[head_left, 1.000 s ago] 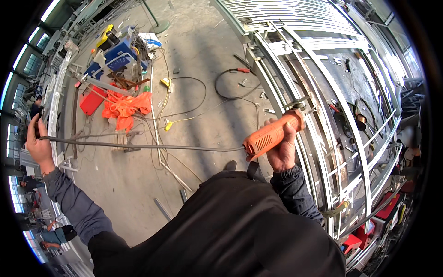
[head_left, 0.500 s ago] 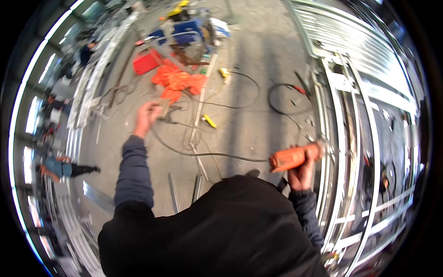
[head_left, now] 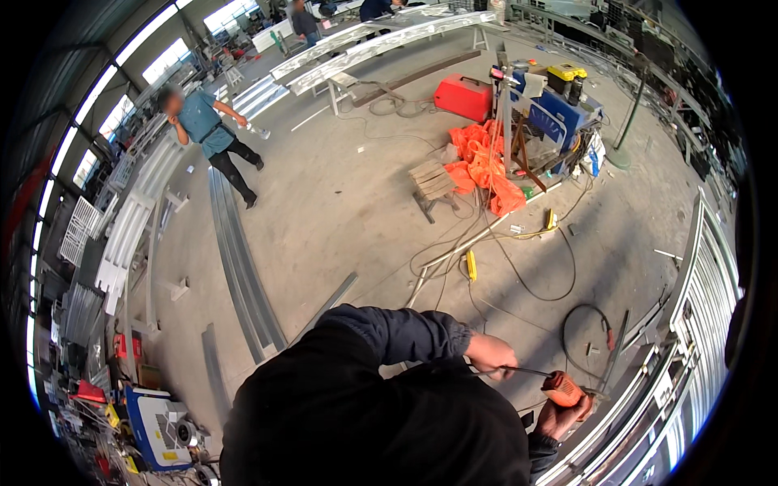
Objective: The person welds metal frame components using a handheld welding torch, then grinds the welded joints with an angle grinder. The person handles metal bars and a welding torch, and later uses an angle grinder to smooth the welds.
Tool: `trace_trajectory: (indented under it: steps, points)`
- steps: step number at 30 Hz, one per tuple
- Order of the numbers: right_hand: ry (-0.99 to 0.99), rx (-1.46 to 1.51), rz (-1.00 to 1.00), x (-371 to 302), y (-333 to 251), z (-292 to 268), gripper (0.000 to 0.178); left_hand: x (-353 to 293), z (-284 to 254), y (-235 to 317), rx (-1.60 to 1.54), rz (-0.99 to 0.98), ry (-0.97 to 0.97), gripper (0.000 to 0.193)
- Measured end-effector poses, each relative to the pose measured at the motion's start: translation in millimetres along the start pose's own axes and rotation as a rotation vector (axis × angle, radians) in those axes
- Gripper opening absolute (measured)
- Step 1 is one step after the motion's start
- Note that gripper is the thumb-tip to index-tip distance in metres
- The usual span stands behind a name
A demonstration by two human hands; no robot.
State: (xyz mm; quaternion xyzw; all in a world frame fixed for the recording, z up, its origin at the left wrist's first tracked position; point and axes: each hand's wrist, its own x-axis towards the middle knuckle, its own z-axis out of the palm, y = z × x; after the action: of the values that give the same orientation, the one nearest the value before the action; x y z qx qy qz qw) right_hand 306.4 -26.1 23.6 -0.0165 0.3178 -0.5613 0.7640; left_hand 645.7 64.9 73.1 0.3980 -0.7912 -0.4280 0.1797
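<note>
In my right hand is an orange corded angle grinder, held low at the right beside the metal frames; its head is partly hidden. The dark power cable leaves the rear end of its body and runs to my left hand. My left fingers are closed round that cable, a short way from the grinder. My left forearm crosses in front of my body.
Metal frames stand close on the right. A cable loop and yellow sockets lie on the floor. Ahead are a wooden stool, orange cloth and a red case. A person walks at the left.
My left hand has come from the far left to beside the grinder and now grips the cable. The grinder has moved lower and right. My view has swung left, bringing the walking person closer in.
</note>
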Motion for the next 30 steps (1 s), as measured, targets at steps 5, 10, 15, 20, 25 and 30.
trace_trajectory:
  steps: [5, 10, 15, 20, 25, 30]
  points:
    - [0.413, 0.205, 0.007, 116.4, 7.1, 5.1, 0.045, -113.6, -126.8, -54.6, -0.343, -0.181, 0.025, 0.025]
    - [0.005, -0.158, 0.155, 174.0, 79.9, -38.0, 0.046, -105.7, -219.3, -0.7, -0.907, -0.187, -0.009, 0.031]
    - [0.194, -0.276, 0.273, 183.7, 145.1, -40.7, 0.04, -16.2, -246.8, -15.2, -0.893, -0.2, -0.076, 0.03]
    - [0.485, -0.5, 0.288, 150.5, 151.4, -32.3, 0.05, 82.9, -194.1, -125.3, -0.269, 0.025, 0.065, 0.032]
    - [0.612, -0.49, 0.023, 85.9, 113.7, -33.4, 0.042, 94.2, -150.3, -299.2, 0.015, 0.062, -0.002, 0.034]
    - [0.879, -0.346, -0.066, -26.2, 124.0, -119.3, 0.033, 101.1, -198.0, -327.9, -0.707, -0.762, -0.161, 0.023]
